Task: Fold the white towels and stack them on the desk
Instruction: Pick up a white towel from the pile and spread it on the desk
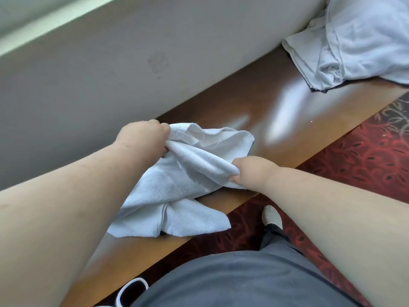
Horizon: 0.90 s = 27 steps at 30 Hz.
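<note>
A crumpled white towel (177, 187) lies on the narrow wooden desk (276, 120), and one corner hangs over the desk's near edge. My left hand (141, 136) grips the towel's far left edge close to the wall. My right hand (252, 171) pinches a bunched fold on the towel's right side. Between the two hands the cloth is lifted and wrinkled. A heap of more white towels (354, 41) rests at the far right end of the desk, unfolded.
A pale wall (110, 74) runs along the desk's far side. Red patterned carpet (354, 165) lies below the near edge, where my grey clothing and a foot (272, 216) show.
</note>
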Available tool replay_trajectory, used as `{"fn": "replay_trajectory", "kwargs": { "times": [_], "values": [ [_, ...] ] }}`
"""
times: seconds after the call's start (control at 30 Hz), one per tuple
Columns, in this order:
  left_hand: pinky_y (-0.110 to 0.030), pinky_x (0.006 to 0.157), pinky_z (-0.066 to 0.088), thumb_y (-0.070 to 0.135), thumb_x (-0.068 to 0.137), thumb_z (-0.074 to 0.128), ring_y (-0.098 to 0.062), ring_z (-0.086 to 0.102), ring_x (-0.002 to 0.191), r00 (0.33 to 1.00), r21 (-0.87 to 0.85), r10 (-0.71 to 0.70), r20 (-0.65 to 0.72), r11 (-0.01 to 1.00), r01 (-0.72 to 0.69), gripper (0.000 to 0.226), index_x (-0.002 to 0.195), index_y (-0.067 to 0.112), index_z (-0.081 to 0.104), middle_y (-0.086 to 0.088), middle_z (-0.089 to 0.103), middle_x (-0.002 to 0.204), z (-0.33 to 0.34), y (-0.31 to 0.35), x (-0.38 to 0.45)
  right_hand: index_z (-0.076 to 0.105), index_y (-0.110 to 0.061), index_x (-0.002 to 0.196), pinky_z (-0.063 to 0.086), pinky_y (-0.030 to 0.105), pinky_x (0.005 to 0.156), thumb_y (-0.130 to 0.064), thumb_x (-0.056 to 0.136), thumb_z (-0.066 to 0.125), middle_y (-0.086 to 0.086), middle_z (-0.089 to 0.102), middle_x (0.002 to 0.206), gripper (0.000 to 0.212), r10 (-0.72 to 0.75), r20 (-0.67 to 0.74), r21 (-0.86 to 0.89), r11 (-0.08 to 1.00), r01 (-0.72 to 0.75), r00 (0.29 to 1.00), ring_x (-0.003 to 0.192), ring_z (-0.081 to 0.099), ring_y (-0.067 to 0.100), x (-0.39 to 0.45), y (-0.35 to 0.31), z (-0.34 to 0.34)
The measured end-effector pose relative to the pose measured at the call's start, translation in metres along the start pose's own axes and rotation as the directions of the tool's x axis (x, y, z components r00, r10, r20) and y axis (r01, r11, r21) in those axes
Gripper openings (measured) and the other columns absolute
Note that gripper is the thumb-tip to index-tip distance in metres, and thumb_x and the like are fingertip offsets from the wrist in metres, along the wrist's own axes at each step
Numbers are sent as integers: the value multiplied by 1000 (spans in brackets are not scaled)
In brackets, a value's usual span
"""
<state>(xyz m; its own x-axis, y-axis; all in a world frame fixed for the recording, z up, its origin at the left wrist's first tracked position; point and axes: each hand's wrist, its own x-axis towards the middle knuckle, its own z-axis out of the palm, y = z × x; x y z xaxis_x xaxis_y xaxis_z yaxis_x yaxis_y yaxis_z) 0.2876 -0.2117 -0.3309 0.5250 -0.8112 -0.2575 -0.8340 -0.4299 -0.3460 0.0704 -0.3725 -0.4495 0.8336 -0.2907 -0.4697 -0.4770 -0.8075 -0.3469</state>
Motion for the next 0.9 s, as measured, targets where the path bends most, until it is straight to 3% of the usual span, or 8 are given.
{"fn": "replay_trajectory", "kwargs": {
  "times": [0.13, 0.33, 0.47, 0.57, 0.67, 0.77, 0.8, 0.9],
  "values": [
    [-31, 51, 33, 25, 92, 51, -23, 50, 69, 997, -69, 29, -66, 997, -33, 10, 101, 28, 47, 1, 41, 84, -10, 0, -8, 52, -31, 82, 41, 33, 70, -50, 92, 57, -11, 59, 80, 22, 36, -30, 141, 990, -32, 999, 85, 57, 19, -19, 0, 3],
    [-36, 63, 47, 14, 87, 52, -23, 52, 84, 994, -83, 108, 34, 991, -105, 41, 111, 46, 55, 2, 38, 100, -39, -6, -5, 62, -27, 93, 45, 31, 75, -48, 88, 64, -5, 67, 91, 22, 73, 10, 286, 955, -73, 997, 91, 61, 18, -31, 13, -15],
    [-37, 76, 49, 10, 87, 51, -20, 50, 94, 986, -168, 157, 57, 975, -145, 40, 95, 49, 56, 8, 41, 113, -45, -8, 4, 55, -20, 87, 42, 32, 72, -42, 87, 66, -1, 62, 92, 25, 104, -103, 279, 958, -72, 989, 93, 57, 23, -11, 24, -33],
    [-33, 77, 46, 27, 86, 54, -16, 51, 94, 990, -321, 122, 75, 943, -92, 18, 88, 45, 56, 17, 46, 113, -48, -8, 11, 60, -21, 86, 46, 31, 74, -43, 80, 72, -6, 54, 101, 25, 65, -89, 304, 952, -35, 994, 95, 56, 21, 7, 28, -45],
    [-34, 83, 47, 24, 85, 57, -16, 50, 98, 980, -271, 172, 97, 952, -141, 20, 84, 44, 56, 22, 41, 117, -53, -9, 15, 67, -27, 94, 44, 35, 92, -66, 75, 67, -12, 48, 112, 43, -7, -22, 378, 925, 15, 1000, 99, 51, 11, 18, 20, -55],
    [-32, 77, 48, 8, 83, 55, -15, 51, 93, 981, -221, 188, 41, 960, -175, 37, 77, 45, 53, 19, 41, 116, -55, -11, 17, 69, -37, 110, 36, 35, 99, -96, 62, 29, -10, 60, 118, 86, 7, 117, 538, 840, -69, 993, 115, 54, 16, 23, -8, -67],
    [-30, 74, 46, 7, 83, 54, -15, 51, 91, 983, -235, 182, 27, 957, -171, 38, 77, 45, 52, 18, 41, 115, -54, -10, 17, 64, -48, 119, 30, 35, 102, -99, 60, 25, -10, 54, 130, 87, 41, 143, 595, 795, -119, 989, 125, 47, 18, 25, -18, -71],
    [-26, 67, 38, 9, 84, 54, -13, 50, 88, 987, -300, 163, 2, 941, -155, 38, 77, 47, 50, 20, 42, 113, -48, -6, 17, 65, -69, 90, 35, 40, 101, -101, 60, 31, -13, 53, 126, 56, 127, 213, 733, 635, -244, 969, 118, 51, 18, 32, -45, -83]
  ]
}}
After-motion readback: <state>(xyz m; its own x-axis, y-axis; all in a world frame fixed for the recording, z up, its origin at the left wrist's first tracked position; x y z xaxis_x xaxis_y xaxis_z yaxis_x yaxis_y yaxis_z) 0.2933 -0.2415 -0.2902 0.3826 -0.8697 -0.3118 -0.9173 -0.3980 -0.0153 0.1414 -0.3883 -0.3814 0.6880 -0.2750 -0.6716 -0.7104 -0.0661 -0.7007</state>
